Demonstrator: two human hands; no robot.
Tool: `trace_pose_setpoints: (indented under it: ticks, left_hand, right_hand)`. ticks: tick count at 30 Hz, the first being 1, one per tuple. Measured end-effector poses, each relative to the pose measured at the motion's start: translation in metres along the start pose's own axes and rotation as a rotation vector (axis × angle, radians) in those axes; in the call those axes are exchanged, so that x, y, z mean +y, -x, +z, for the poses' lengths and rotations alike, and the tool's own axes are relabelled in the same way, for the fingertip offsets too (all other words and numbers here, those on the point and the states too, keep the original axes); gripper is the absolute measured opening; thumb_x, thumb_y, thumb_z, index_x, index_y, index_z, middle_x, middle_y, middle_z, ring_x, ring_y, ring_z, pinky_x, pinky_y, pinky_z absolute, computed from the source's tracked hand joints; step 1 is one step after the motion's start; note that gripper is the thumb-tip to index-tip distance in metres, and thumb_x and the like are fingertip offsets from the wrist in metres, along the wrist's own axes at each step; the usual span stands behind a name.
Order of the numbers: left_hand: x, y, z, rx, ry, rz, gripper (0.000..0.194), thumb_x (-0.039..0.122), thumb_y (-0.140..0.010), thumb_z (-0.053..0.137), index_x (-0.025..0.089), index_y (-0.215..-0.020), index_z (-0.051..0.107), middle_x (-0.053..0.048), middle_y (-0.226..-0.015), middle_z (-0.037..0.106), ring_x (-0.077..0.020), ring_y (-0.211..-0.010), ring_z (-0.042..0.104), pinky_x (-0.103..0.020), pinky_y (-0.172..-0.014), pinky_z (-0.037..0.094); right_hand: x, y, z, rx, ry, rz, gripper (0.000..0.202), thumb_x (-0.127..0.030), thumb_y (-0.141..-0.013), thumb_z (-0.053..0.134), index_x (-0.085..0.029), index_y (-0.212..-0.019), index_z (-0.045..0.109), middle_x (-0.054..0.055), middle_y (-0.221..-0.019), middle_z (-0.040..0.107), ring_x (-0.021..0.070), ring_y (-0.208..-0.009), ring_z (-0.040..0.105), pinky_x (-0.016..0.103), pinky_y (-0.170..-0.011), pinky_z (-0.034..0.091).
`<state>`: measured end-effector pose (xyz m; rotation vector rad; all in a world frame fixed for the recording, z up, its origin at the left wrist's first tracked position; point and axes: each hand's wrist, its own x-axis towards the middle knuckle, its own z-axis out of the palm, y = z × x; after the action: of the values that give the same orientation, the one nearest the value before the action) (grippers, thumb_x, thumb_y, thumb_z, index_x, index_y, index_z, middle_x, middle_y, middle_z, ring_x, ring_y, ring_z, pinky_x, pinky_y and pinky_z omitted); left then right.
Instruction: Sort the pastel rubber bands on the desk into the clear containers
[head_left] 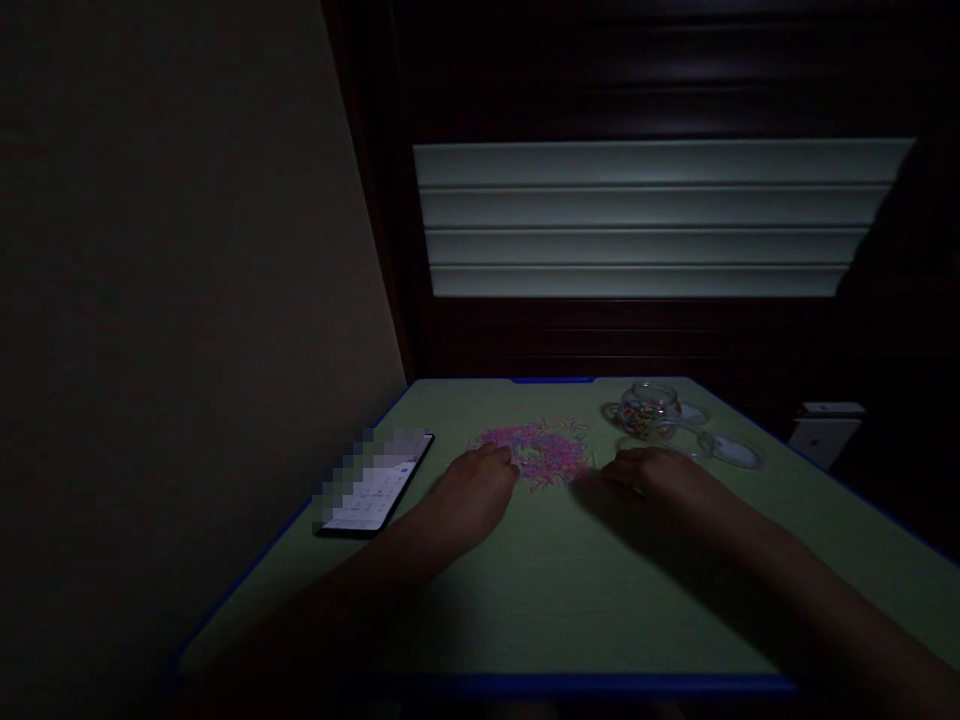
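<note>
A loose pile of small pink and purple bands [551, 455], which look like little rubber bands, lies spread on the light green table [570, 590]. My left hand [480, 488] is at the pile's left edge, its fingers curled down and together. To the right of the pile, my right hand [652, 472] is low over the table with its fingers drawn together. Whatever either hand may hold is hidden or too small to make out in the dim light. Behind my right hand stands a clear round jar [651, 408] with multicoloured bands in it.
A phone [375, 490] with a lit screen lies along the table's left side. Clear round lids or dishes [733, 450] lie beside the jar at the right. The table has a blue edge [480, 686]. A wall rises at left, and a white box [825, 435] is beyond the table's right side.
</note>
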<state>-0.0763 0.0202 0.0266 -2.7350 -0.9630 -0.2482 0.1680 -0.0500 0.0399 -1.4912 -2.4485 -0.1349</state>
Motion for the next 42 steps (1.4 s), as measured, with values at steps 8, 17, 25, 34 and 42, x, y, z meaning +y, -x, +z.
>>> trace_pose_setpoints:
  ticks: [8, 17, 25, 34, 42]
  left_hand:
    - [0.000, 0.002, 0.000, 0.038, 0.051, 0.033, 0.021, 0.012, -0.090, 0.040, 0.014, -0.086, 0.061, -0.008, -0.091, 0.061, -0.0191, -0.091, 0.055, -0.034, -0.084, 0.043]
    - [0.009, -0.001, -0.004, 0.128, 0.088, 0.095, 0.022, 0.015, -0.094, 0.039, 0.015, -0.090, 0.060, -0.006, -0.092, 0.059, -0.0181, -0.091, 0.052, -0.032, -0.083, 0.043]
    - [0.019, -0.002, -0.002, 0.272, 0.112, 0.226, 0.021, 0.016, -0.094, 0.039, 0.013, -0.087, 0.058, -0.006, -0.085, 0.057, -0.0173, -0.083, 0.050, -0.031, -0.077, 0.043]
    - [0.027, -0.002, 0.002, 0.347, 0.108, 0.295, 0.020, 0.014, -0.093, 0.040, 0.012, -0.085, 0.058, -0.006, -0.083, 0.056, -0.0162, -0.079, 0.048, -0.029, -0.071, 0.042]
    - [0.028, -0.001, 0.002, 0.359, 0.103, 0.334, 0.021, 0.015, -0.094, 0.039, 0.011, -0.087, 0.059, -0.007, -0.084, 0.057, -0.0167, -0.082, 0.049, -0.029, -0.073, 0.042]
  right_hand:
    - [-0.004, -0.001, -0.003, -0.002, -0.009, 0.000, 0.023, -0.024, -0.090, 0.045, -0.018, -0.082, 0.066, 0.006, -0.077, 0.064, 0.0138, -0.068, 0.058, 0.024, -0.063, 0.037]
    - [-0.008, -0.002, -0.007, 0.071, 0.016, -0.045, 0.022, -0.020, -0.090, 0.045, -0.017, -0.089, 0.067, 0.006, -0.078, 0.063, 0.0129, -0.068, 0.056, 0.023, -0.061, 0.037]
    - [-0.011, -0.003, 0.002, 0.195, 0.058, -0.160, 0.020, -0.020, -0.089, 0.047, -0.018, -0.091, 0.066, 0.006, -0.077, 0.062, 0.0140, -0.070, 0.055, 0.025, -0.063, 0.037]
    - [-0.017, -0.003, 0.003, 0.204, 0.073, -0.223, 0.018, -0.019, -0.089, 0.048, -0.017, -0.094, 0.065, 0.006, -0.080, 0.063, 0.0150, -0.071, 0.055, 0.028, -0.063, 0.036]
    - [-0.013, -0.005, 0.009, 0.172, 0.119, -0.195, 0.017, -0.015, -0.088, 0.047, -0.018, -0.086, 0.063, 0.005, -0.079, 0.060, 0.0154, -0.072, 0.053, 0.028, -0.063, 0.033]
